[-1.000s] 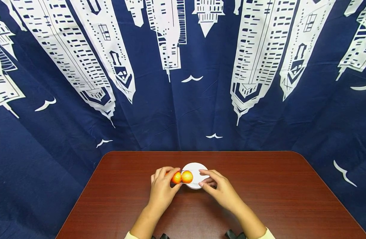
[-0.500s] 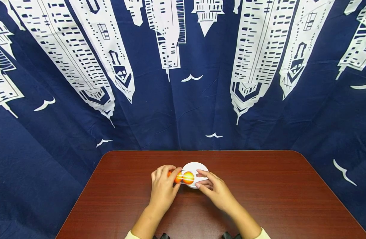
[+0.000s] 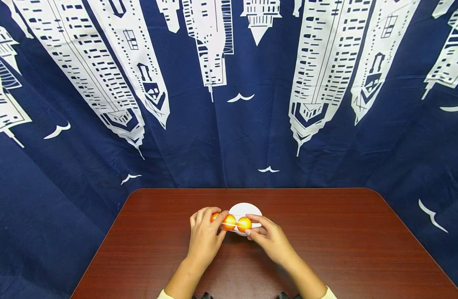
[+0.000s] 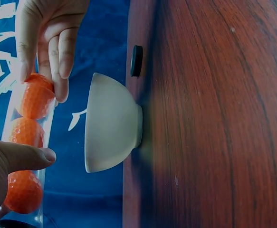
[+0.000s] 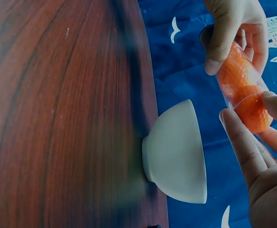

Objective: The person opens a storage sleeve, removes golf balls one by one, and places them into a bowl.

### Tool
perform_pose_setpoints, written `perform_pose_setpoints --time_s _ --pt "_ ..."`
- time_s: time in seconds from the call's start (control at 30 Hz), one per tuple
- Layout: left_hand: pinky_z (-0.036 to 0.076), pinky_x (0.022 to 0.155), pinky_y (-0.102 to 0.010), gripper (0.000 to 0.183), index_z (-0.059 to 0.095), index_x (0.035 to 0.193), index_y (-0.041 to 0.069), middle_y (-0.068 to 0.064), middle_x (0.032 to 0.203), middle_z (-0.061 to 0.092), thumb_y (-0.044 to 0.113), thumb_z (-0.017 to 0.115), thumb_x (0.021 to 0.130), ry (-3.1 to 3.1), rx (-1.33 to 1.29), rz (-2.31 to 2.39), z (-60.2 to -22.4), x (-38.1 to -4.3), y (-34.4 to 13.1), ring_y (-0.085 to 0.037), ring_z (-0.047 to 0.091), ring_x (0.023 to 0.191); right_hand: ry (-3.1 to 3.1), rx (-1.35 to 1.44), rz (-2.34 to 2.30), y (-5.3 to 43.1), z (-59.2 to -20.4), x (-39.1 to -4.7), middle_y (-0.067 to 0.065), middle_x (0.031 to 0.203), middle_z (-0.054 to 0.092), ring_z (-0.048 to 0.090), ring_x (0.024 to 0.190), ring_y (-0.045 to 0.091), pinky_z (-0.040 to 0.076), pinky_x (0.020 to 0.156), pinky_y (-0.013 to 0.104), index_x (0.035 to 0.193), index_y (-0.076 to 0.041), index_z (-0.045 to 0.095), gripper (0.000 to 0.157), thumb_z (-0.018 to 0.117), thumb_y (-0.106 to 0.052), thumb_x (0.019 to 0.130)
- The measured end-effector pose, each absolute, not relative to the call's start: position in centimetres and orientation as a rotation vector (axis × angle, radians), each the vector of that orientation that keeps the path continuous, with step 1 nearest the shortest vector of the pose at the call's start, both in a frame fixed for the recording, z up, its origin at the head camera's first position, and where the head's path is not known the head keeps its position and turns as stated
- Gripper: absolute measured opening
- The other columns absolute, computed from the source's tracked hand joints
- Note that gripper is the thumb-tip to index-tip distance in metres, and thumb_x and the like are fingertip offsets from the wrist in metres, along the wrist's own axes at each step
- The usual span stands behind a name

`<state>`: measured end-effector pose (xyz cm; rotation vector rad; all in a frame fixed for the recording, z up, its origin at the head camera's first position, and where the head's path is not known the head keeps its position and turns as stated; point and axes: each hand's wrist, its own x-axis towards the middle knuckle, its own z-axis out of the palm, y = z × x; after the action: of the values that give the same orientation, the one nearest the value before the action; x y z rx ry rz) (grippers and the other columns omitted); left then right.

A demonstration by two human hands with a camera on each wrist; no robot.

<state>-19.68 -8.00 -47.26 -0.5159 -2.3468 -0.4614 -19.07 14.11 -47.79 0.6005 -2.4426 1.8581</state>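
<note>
My left hand (image 3: pixel 204 234) grips a clear plastic tube (image 4: pixel 47 123) of dimpled orange golf balls, held tilted above a bowl. Three balls show through the tube; its black end cap (image 5: pixel 206 36) sits at the left hand's end. The leading golf ball (image 5: pixel 256 118) pokes out past the tube's other rim. My right hand (image 3: pixel 271 238) has thumb and fingers around that ball, close to the rim. The white bowl (image 3: pixel 245 207) stands upright on the table just beyond and below the tube, partly covered by tube and hands in the head view.
A small black disc, perhaps a lid (image 4: pixel 136 61), lies on the table beside the bowl in the left wrist view. The brown wooden table (image 3: pixel 326 249) ends in front of a blue cloth (image 3: pixel 251 137) printed with white buildings and birds.
The golf balls have slid rightward along the tube, with the leading one now between the right fingers. The right hand has moved slightly left; the left hand stays nearly in place.
</note>
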Motion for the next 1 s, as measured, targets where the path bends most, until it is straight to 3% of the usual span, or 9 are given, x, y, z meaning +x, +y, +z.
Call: perform_pose_setpoints --time_s 0.2,0.3,0.53,0.8,1.0 --pt "0.037 0.098 -0.048 0.06 0.072 0.116 0.026 0.0 0.115 0.063 0.015 0.096 0.063 -2.349 -0.517 -0.463 -47.31 -19.63 -8.0 -0.026 0.054 0.115 -2.429 0.599 1.872 14.09 -47.9 -19.11 0.021 0.131 0.061 0.074 0.095 0.037 0.06 0.081 0.025 0.139 -0.001 0.057 0.05 0.072 -0.015 0.094" --pt "0.037 0.098 -0.048 0.06 0.072 0.116 0.026 0.0 0.115 0.063 0.015 0.096 0.062 -2.351 -0.517 -0.458 -47.34 -19.61 -8.02 -0.025 0.054 0.115 -2.432 0.597 1.859 14.07 -47.94 -19.13 0.02 0.129 0.062 0.075 0.094 0.034 0.06 0.081 0.024 0.138 -0.001 0.057 0.05 0.073 -0.015 0.093" --pt "0.038 0.097 -0.048 0.057 0.073 0.114 0.025 -0.001 0.114 0.063 0.017 0.096 0.063 -2.339 -0.504 -0.485 -47.47 -19.65 -7.99 -0.025 0.055 0.113 -2.393 0.631 1.858 14.13 -47.74 -18.99 0.02 0.127 0.062 0.074 0.093 0.011 0.061 0.081 0.026 0.137 -0.002 0.058 0.047 0.072 -0.014 0.093" --pt "0.039 0.095 -0.048 0.054 0.074 0.114 0.024 0.0 0.112 0.062 0.02 0.096 0.065 -2.342 -0.47 -0.57 -47.55 -19.79 -7.83 -0.025 0.055 0.11 -2.364 0.626 1.8 14.17 -47.3 -18.96 0.016 0.118 0.065 0.074 0.093 0.011 0.06 0.08 0.024 0.134 -0.007 0.062 0.044 0.073 -0.014 0.092" --pt "0.039 0.093 -0.046 0.054 0.073 0.115 0.025 0.001 0.113 0.062 0.019 0.096 0.065 -2.356 -0.434 -0.645 -47.72 -19.81 -7.85 -0.024 0.055 0.11 -2.341 0.613 1.795 14.17 -47.23 -19.1 0.015 0.118 0.065 0.074 0.098 0.012 0.06 0.082 0.023 0.133 -0.005 0.062 0.044 0.074 -0.013 0.092"
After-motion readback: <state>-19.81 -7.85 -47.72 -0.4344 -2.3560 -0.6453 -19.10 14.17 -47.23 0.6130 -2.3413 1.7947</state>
